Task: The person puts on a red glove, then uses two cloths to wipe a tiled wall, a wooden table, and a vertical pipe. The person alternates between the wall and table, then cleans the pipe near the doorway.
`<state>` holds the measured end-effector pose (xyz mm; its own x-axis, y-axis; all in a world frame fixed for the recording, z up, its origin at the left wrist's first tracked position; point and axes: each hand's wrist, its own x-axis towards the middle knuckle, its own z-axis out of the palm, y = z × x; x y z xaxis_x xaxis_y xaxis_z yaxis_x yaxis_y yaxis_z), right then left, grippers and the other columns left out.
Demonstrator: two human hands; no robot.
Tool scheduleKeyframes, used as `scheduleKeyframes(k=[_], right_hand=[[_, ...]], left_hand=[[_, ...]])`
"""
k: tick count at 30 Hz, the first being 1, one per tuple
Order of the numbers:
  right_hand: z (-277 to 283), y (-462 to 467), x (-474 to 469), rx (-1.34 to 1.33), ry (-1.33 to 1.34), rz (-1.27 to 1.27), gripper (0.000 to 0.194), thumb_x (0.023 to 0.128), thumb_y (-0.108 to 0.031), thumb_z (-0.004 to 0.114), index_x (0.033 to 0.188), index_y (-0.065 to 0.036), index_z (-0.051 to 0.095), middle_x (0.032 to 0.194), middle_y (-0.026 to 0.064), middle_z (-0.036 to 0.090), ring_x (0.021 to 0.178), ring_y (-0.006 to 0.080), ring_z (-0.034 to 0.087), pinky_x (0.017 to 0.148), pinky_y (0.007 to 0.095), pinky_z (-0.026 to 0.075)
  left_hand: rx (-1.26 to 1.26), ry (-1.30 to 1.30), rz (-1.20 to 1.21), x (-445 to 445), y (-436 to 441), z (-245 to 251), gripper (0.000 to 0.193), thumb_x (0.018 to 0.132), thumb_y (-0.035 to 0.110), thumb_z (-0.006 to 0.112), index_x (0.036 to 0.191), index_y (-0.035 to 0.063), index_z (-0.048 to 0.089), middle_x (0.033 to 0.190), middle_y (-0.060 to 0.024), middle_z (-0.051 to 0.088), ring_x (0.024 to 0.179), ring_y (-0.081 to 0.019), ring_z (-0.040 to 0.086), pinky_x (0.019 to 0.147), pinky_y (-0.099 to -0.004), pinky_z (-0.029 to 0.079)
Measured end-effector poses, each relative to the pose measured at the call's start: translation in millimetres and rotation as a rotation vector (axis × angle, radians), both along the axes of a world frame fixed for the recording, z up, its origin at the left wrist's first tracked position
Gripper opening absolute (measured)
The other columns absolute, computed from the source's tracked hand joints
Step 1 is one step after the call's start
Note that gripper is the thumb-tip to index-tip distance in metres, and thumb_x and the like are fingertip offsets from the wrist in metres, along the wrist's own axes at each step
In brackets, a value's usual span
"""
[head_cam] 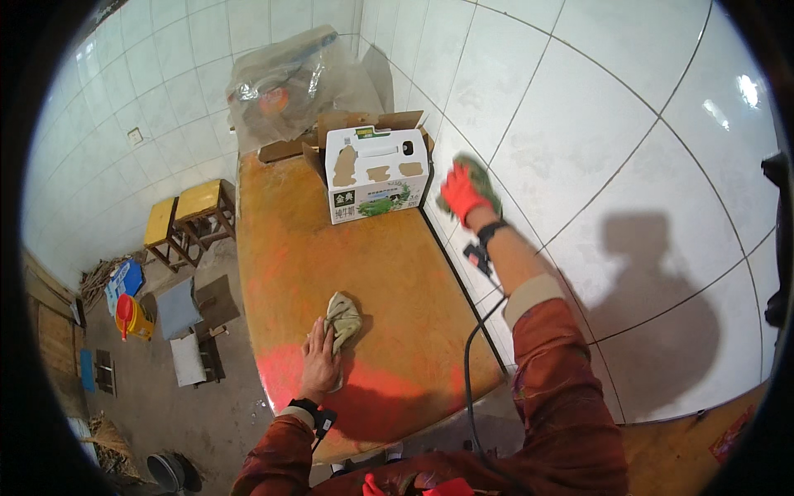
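Note:
My right hand, in a red glove, presses a green cloth against the white tiled wall, just right of a milk carton box. Bare, my left hand rests on a folded pale green-grey cloth that lies on the worn orange-brown tabletop. Its fingers lie over the near part of that cloth. Both wrists carry black straps with small devices, and a black cable hangs from the right one.
The white cardboard milk box stands open at the table's far end, before a large clear plastic bag. Left on the floor are yellow-topped stools, a yellow bucket with a red dipper, low seats and a dark bucket.

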<state>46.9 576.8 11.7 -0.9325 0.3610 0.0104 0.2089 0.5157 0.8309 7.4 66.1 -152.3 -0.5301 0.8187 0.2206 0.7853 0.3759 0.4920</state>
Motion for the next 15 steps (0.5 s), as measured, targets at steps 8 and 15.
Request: scheduleKeyframes(k=[8,15], right_hand=[[-41,-66,101,-0.16,-0.048,0.012,0.031,0.095,-0.031,0.054,0.108,-0.014,0.078,0.122,0.0078,0.07,0.128,0.0293,0.055,0.111,0.0482,0.036],[233,-123,179,0.369,0.422,0.114,0.019,0.087,-0.02,0.059,0.101,-0.015,0.071,0.114,0.0077,0.063,0.125,0.0301,0.052,0.093,0.0405,0.042]], left_hand=[[0.004,0.022,0.004,0,1,-9,0.064,0.091,0.017,0.062,0.15,0.0006,0.043,0.166,-0.0218,0.023,0.154,-0.0381,0.024,0.119,-0.0539,0.025],[0.008,-0.008,-0.011,-1,0,-12,0.06,0.095,0.019,0.057,0.15,-0.0001,0.042,0.167,-0.0216,0.022,0.155,-0.0371,0.022,0.121,-0.0527,0.021]])
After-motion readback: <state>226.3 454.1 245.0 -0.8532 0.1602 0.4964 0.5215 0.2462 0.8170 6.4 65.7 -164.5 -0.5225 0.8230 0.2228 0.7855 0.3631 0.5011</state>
